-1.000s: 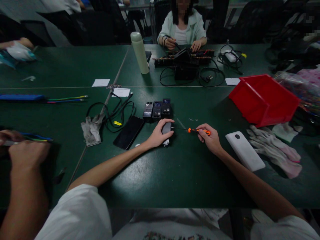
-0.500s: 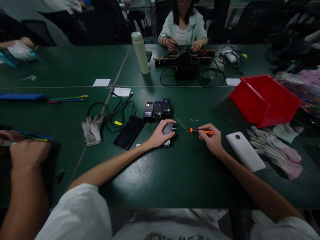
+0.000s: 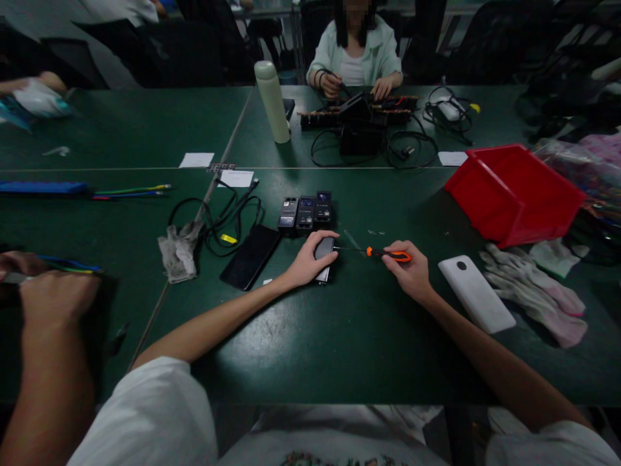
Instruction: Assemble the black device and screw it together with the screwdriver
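Observation:
My left hand (image 3: 308, 259) is closed around a small dark box-shaped device (image 3: 325, 250) on the green table, fingers over its far side and thumb on the near side. My right hand (image 3: 410, 269) grips a screwdriver (image 3: 389, 254) with an orange and black handle. Its thin shaft points left, and the tip meets the device's right side; whether it sits in a screw I cannot tell. Just beyond my left hand stand three similar black modules (image 3: 305, 213) with small screens, side by side. A black phone (image 3: 251, 257) lies left of my left hand.
A white power bank (image 3: 476, 294) and work gloves (image 3: 538, 294) lie right of my right hand, below a red bin (image 3: 517, 194). Cables (image 3: 237, 223) and a glove (image 3: 179, 252) are at left. A co-worker's arm (image 3: 55, 336) reaches in at far left; another person sits opposite, behind a bottle (image 3: 272, 103).
My right hand and the screwdriver have shifted very slightly left, and the handle looks turned a little. My left hand and the device have barely moved.

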A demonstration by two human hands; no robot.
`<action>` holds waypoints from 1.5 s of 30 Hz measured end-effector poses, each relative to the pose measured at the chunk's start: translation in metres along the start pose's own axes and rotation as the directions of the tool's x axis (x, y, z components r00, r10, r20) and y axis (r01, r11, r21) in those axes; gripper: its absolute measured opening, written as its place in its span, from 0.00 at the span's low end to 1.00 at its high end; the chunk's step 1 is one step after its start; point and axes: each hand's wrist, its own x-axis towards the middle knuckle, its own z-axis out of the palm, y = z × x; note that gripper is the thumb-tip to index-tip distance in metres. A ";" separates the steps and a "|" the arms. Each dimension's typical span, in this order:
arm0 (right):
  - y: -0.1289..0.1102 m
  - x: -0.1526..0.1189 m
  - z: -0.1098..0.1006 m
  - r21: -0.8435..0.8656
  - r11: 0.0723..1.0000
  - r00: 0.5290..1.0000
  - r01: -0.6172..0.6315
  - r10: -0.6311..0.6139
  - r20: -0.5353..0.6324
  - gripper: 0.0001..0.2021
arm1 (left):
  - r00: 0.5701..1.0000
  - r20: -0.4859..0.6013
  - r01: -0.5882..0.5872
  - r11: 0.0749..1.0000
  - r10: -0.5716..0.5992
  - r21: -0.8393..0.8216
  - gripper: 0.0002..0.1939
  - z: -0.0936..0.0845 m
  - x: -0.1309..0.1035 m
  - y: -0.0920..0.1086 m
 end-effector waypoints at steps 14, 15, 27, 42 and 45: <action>-0.009 0.001 0.000 0.116 0.967 0.974 -0.225 0.219 0.059 0.10 | 1.000 0.017 0.000 1.000 0.000 -0.006 0.20 0.000 0.000 0.002; -0.009 0.001 0.000 0.114 0.963 0.969 -0.245 0.238 0.067 0.10 | 1.000 0.017 -0.001 1.000 0.001 -0.008 0.20 0.000 0.000 0.002; -0.009 0.001 0.000 0.026 0.988 0.988 -0.153 0.152 0.038 0.10 | 1.000 0.015 -0.003 1.000 0.003 0.003 0.20 0.000 0.000 0.004; -0.002 0.000 0.001 0.072 0.996 0.998 -0.053 0.051 0.037 0.07 | 1.000 0.014 0.001 1.000 -0.001 0.018 0.20 0.000 -0.001 0.003; -0.001 0.000 0.001 0.066 0.996 0.998 -0.054 0.051 0.043 0.07 | 1.000 0.014 0.008 1.000 -0.008 0.018 0.20 0.000 0.000 0.003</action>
